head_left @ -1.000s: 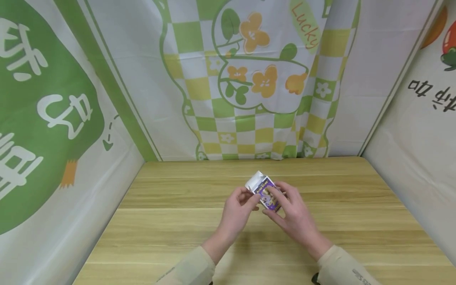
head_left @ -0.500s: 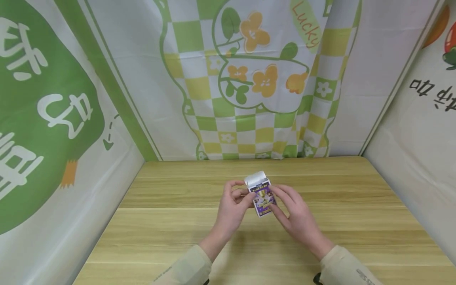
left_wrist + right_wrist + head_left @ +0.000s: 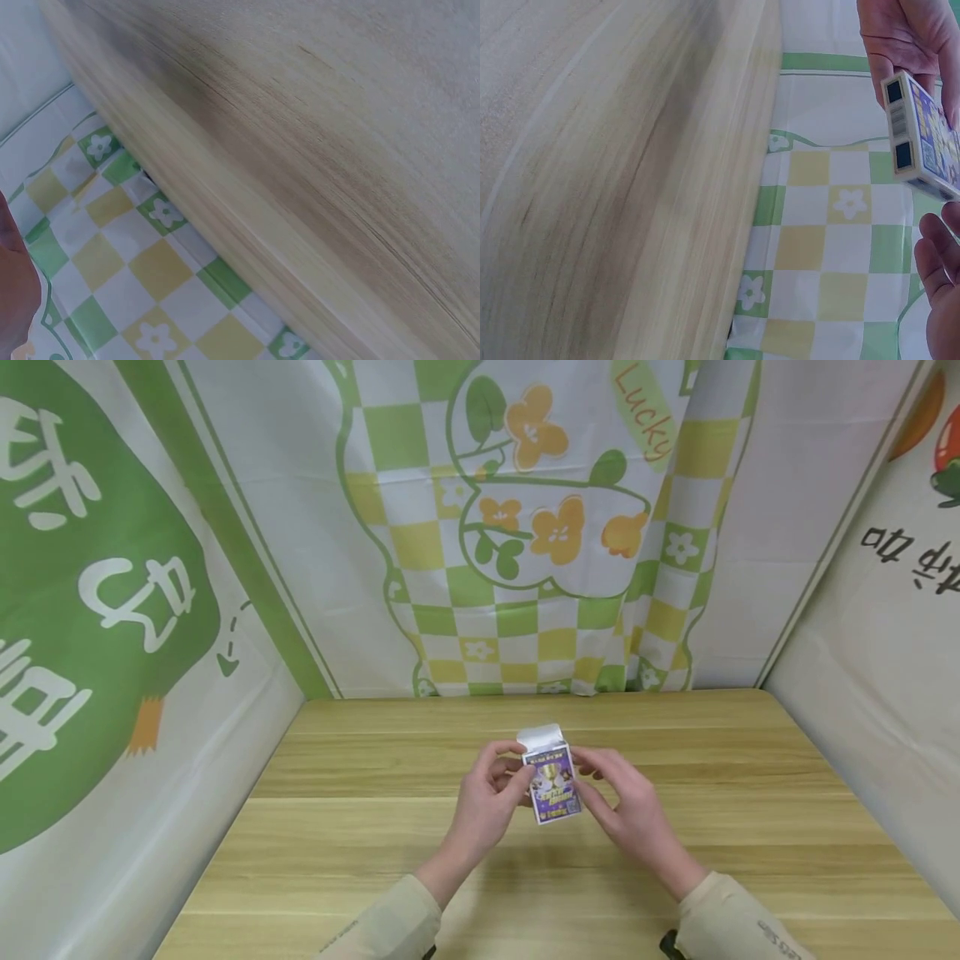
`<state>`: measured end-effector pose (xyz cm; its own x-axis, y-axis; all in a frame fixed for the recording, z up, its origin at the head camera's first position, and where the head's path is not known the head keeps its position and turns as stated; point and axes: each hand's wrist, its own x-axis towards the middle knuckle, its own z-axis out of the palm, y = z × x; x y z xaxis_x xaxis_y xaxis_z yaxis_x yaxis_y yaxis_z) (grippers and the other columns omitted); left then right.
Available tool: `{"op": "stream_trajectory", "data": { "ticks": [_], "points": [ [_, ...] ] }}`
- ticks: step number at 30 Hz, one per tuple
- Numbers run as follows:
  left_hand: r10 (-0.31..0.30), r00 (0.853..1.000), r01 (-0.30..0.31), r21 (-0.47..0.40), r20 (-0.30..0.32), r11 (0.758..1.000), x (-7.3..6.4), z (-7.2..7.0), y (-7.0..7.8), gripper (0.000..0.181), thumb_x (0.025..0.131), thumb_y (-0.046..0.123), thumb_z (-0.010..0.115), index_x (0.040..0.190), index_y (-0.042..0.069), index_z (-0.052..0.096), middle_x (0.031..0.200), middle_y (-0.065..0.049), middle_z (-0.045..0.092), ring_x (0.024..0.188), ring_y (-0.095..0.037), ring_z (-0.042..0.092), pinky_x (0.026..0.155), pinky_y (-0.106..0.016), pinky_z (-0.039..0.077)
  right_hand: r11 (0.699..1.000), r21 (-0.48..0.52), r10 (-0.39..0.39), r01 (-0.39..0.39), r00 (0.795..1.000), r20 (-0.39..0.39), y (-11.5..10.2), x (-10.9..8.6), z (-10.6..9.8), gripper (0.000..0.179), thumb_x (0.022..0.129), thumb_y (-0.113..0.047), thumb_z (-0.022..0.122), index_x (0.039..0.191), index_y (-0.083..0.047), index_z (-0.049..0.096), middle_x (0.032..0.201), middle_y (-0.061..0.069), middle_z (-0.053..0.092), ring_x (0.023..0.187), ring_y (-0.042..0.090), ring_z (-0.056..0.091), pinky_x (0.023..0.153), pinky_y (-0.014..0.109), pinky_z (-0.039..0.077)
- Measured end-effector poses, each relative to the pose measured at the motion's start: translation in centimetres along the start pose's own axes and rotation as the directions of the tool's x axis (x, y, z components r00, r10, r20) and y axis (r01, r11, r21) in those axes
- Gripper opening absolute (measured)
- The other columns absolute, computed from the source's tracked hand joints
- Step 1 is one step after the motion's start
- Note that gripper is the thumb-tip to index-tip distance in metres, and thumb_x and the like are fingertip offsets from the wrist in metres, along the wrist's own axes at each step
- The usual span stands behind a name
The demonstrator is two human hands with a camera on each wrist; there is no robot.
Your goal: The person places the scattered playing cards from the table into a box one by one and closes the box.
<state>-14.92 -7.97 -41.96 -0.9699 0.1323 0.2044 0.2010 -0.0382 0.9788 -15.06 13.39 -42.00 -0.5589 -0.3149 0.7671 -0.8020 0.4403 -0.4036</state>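
A small cardboard box (image 3: 553,793), purple with a gold trophy print and white edges, is held above the table. Its white top flap (image 3: 542,737) stands open at the far end. My left hand (image 3: 483,797) grips the box along its left side, thumb on the printed front and fingers behind. Close to the right edge is my right hand (image 3: 626,797), its fingers loosely bent. In the right wrist view, the right fingertips (image 3: 930,225) sit just off the end of the box (image 3: 904,135). Only a piece of the left hand (image 3: 15,285) shows in the left wrist view.
Below the hands lies a wood-grain table (image 3: 360,827). A green, yellow and white checked cloth (image 3: 517,635) hangs behind its far edge. Printed fabric walls stand at the left (image 3: 97,610) and right (image 3: 885,652).
The box has turned from a slant to nearly upright, its front now facing me. My right fingers have moved off the printed front to the right edge. The left hand keeps its grip.
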Motion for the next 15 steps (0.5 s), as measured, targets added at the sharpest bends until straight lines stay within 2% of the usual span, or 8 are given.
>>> {"op": "stream_trajectory", "data": {
  "ticks": [5, 8, 15],
  "points": [
    [-0.003, 1.0, 0.002, 0.008, 0.031, 1.0, -0.18, -0.19, 0.05, 0.024, 0.098, 0.01, 0.067, 0.12, 0.008, 0.059, 0.101, -0.02, 0.07, 0.08, -0.026, 0.073, 0.071, -0.042, 0.065, 0.999, 0.035, 0.033, -0.033, 0.999, -0.001, 0.25, 0.14, -0.18, 0.044, 0.084, 0.01, 0.072, 0.127, 0.004, 0.063, 0.114, 0.013, 0.07, 0.091, 0.027, 0.068, 0.08, 0.029, 0.061],
    [-0.002, 0.998, 0.001, 0.014, 0.059, 1.0, -0.27, -0.33, 0.1, 0.022, 0.098, 0.009, 0.067, 0.119, 0.009, 0.06, 0.1, -0.02, 0.07, 0.079, -0.026, 0.073, 0.071, -0.042, 0.065, 0.999, 0.032, 0.039, -0.039, 0.999, -0.004, 0.38, 0.14, -0.32, 0.042, 0.084, 0.011, 0.072, 0.125, 0.002, 0.065, 0.112, 0.011, 0.07, 0.09, 0.024, 0.068, 0.079, 0.029, 0.061],
    [-0.013, 0.993, 0.01, 0.033, 0.116, 0.999, -0.4, -0.55, 0.0, 0.021, 0.099, 0.012, 0.066, 0.119, 0.013, 0.061, 0.101, -0.016, 0.07, 0.081, -0.024, 0.073, 0.073, -0.042, 0.065, 0.992, 0.057, 0.108, -0.109, 0.994, 0.024, 0.38, -0.06, -0.56, 0.034, 0.089, 0.007, 0.071, 0.12, -0.007, 0.071, 0.114, 0.003, 0.07, 0.095, 0.022, 0.068, 0.082, 0.031, 0.061]
  ]
}}
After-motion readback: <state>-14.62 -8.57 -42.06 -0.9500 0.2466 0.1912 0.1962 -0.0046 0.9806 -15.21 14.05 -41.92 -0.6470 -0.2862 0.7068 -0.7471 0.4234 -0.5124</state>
